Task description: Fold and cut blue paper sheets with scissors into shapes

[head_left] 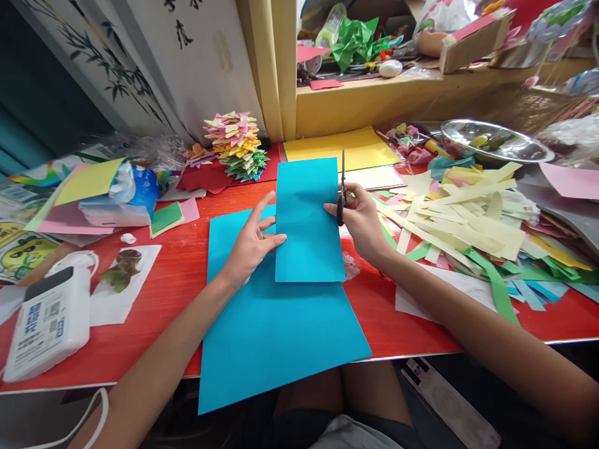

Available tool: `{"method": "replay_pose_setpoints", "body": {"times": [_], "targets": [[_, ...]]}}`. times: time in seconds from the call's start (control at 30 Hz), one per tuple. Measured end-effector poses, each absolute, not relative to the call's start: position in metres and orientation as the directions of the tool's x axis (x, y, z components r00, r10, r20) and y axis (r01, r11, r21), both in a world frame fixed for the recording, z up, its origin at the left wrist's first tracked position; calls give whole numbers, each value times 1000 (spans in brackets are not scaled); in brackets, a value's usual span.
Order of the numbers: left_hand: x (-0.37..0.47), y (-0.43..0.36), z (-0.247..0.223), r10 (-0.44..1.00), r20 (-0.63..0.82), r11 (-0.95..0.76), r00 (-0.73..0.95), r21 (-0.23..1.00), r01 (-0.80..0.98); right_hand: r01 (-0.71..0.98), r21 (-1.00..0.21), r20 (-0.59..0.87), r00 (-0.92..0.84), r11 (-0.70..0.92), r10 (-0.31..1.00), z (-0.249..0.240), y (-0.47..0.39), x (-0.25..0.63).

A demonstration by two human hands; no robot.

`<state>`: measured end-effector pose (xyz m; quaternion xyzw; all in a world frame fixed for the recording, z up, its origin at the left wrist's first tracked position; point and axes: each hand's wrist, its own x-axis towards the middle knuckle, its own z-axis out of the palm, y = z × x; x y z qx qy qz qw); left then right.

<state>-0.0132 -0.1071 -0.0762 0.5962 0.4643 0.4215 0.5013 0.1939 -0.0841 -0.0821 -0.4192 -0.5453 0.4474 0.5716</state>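
Observation:
A folded-looking rectangular piece of blue paper [306, 218] is held up above a larger blue sheet [281, 349] lying on the red table. At its right edge, my right hand [362, 218] is closed, with the thumb on the paper's front and black-handled scissors [341, 199] held in the same hand. The scissor blades point away from me, along the paper's edge. My left hand [255, 243] is beside the left edge with its fingers spread; the thumb tip overlaps the paper's front. The larger sheet hangs over the table's near edge.
Cut paper strips [468, 218] are heaped on the right, near a metal bowl [496, 140]. A folded-paper stack [236, 146] stands behind. On the left lie a tissue pack [135, 193] and a white device [51, 324]. Yellow sheets [344, 148] lie at the back.

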Motion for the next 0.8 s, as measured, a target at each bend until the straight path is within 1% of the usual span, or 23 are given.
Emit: {"method": "replay_pose_setpoints", "body": {"times": [0.07, 0.13, 0.23, 0.43, 0.53, 0.63, 0.8], "targets": [[-13, -109, -74, 967, 49, -90, 249, 983, 158, -65, -964, 258, 0, 258, 966, -83, -84, 194], [-14, -110, -73, 956, 27, -81, 291, 982, 173, -82, -961, 266, -7, 264, 964, -85, -84, 195], [-15, -110, -74, 953, 5, -66, 303, 979, 191, -100, -959, 269, -18, 266, 963, -85, -83, 195], [-18, -105, -76, 973, 64, -111, 221, 972, 206, -32, -964, 264, 35, 265, 964, -78, -80, 200], [-24, -101, -74, 977, 142, -170, 162, 969, 180, -65, -974, 216, 39, 218, 976, -71, -78, 206], [-31, -97, -70, 970, 235, -243, 60, 951, 192, -56, -984, 171, -48, 169, 984, -62, -79, 213], [-43, -92, -65, 906, 412, -375, -95, 887, 268, 86, -990, 77, -312, 109, 947, -50, -87, 217]]}}
